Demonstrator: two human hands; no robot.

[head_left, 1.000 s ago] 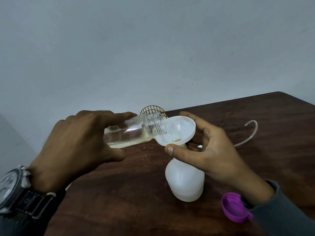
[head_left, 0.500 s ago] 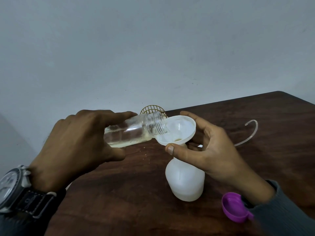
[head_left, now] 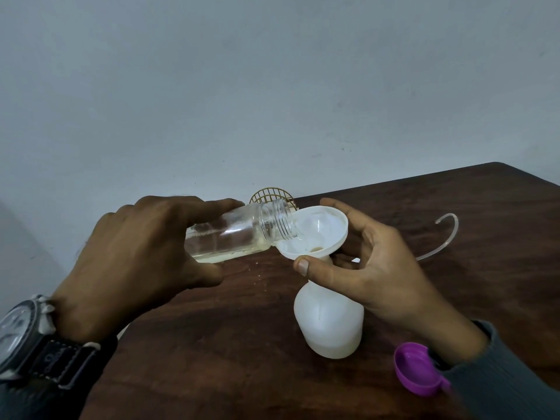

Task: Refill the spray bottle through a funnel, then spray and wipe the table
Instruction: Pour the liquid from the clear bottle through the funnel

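While the left hand [head_left: 136, 253] grips the jar [head_left: 239, 234] near-level, mouth over the left rim of the funnel [head_left: 341, 227], the right hand [head_left: 375, 268] pinches its neck atop the bottle [head_left: 330, 325], so emptying the jar prob. needs more tilt.

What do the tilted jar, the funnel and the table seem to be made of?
Jar: clear glass or hard plastic, glossy; liquid shows through. Funnel: white plastic, smooth, slightly translucent. Table: dark wood or veneer; grain streaks show.

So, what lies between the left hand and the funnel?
The tilted clear jar, held by the left hand, its mouth at the funnel rim; head view.
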